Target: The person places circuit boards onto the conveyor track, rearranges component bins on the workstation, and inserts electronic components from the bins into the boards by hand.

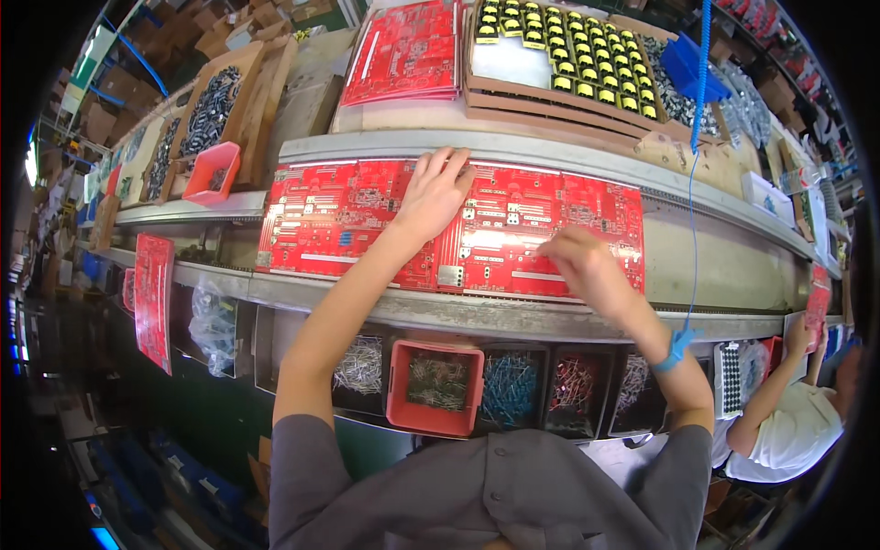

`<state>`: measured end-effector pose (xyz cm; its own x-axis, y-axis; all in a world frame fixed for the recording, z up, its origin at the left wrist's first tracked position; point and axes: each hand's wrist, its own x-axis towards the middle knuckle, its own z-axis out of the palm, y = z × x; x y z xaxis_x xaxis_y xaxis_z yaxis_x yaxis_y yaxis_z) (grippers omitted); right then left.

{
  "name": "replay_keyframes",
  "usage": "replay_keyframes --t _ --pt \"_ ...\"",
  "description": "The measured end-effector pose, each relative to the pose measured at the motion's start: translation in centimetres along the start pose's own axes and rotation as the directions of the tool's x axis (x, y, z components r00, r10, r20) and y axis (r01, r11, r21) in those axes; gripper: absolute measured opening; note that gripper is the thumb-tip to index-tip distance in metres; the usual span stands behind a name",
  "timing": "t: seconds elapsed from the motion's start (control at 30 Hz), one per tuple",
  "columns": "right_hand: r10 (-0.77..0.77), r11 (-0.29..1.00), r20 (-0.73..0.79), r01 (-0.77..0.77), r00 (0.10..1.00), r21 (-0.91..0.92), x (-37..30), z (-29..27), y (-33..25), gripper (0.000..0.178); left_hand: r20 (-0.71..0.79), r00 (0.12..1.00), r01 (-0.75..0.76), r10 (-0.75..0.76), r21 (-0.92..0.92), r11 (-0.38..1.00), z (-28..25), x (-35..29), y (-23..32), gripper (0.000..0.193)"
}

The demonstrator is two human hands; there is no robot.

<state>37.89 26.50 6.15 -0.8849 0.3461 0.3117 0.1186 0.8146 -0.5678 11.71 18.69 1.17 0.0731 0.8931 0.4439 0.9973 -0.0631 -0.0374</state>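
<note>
Two red circuit boards lie side by side on the rail track: the left board and the right board. My left hand rests where they meet, its fingers stretched toward the far rail, holding nothing visible. Above the right board's near half is my right hand, its fingertips drawn together in a pinch. Whatever sits between those fingertips is too small or hidden to make out. A blue wrist strap with a cord circles my right wrist. A few small blue parts stand on the left board.
Along the near side runs a row of bins, including a red bin of leaded parts and a bin of blue parts. Beyond the far rail lie stacked red boards and a box of black-and-yellow components. A co-worker sits at right.
</note>
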Motion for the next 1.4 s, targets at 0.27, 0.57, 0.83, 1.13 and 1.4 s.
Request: replay_keyframes --t 0.27,0.57,0.83,1.13,1.4 --pt "-0.002 0.979 -0.193 -0.037 0.981 -0.2 5.5 1.8 7.9 0.014 0.005 0.977 0.199 -0.211 -0.35 0.915 -8.9 -4.7 3.1 0.022" --pt "-0.075 0.948 -0.182 0.013 0.98 -0.317 7.3 3.2 9.1 0.015 0.699 0.565 0.744 -0.437 -0.204 0.636 -17.4 -18.9 5.4 0.021" --pt "-0.1 0.921 -0.157 0.032 0.982 -0.389 7.5 3.6 8.7 0.018 0.558 0.606 0.71 -0.567 -0.06 0.701 -15.2 -20.5 8.8 0.031" --pt "-0.173 0.902 -0.219 0.065 0.96 -0.427 6.6 3.7 9.5 0.018 0.557 0.654 0.641 -0.512 -0.049 0.766 -14.7 -21.1 8.1 0.01" --pt "-0.207 0.85 -0.183 0.084 0.961 -0.521 4.7 3.4 8.8 0.031 0.543 0.677 0.611 -0.497 -0.036 0.791 -16.1 -21.1 7.4 0.006"
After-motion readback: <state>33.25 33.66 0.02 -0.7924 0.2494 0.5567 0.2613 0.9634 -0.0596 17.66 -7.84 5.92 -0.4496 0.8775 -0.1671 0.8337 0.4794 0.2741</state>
